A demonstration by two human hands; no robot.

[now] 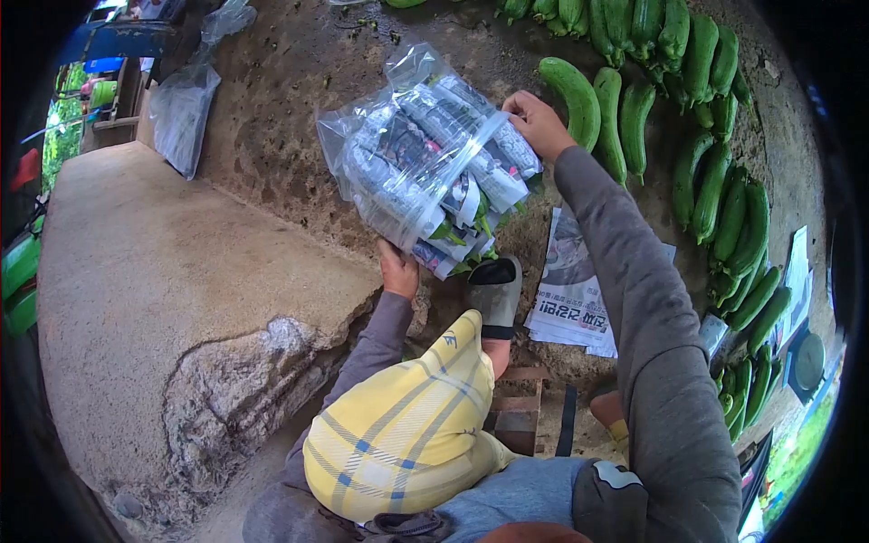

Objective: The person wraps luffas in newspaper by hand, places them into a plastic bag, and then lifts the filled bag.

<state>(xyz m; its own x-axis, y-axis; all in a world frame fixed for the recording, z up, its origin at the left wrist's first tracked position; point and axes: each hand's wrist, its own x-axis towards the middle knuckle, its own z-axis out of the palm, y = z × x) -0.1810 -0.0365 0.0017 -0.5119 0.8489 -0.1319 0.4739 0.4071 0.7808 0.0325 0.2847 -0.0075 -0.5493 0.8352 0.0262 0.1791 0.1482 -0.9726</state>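
Observation:
A clear plastic bag [425, 149] holds several green vegetables wrapped in newspaper, their stem ends showing at the lower right opening. My left hand [398, 271] grips the bag's lower left edge, fingers partly hidden under it. At the upper right edge, my right hand [540, 125] has its fingers closed on the plastic. The bag lies tilted on the brown ground, just beyond my shoe [496, 294]. Long green vegetables [572, 100] lie unwrapped right beside my right hand. Printed newspaper sheets [570, 294] rest on the ground beneath my right forearm.
Rows of green vegetables [729, 217] curve along the right side. A raised concrete slab [181, 271] with a broken rocky edge fills the left. Another clear plastic bag [184, 118] lies at the upper left. A round dial [806, 360] stands at the far right.

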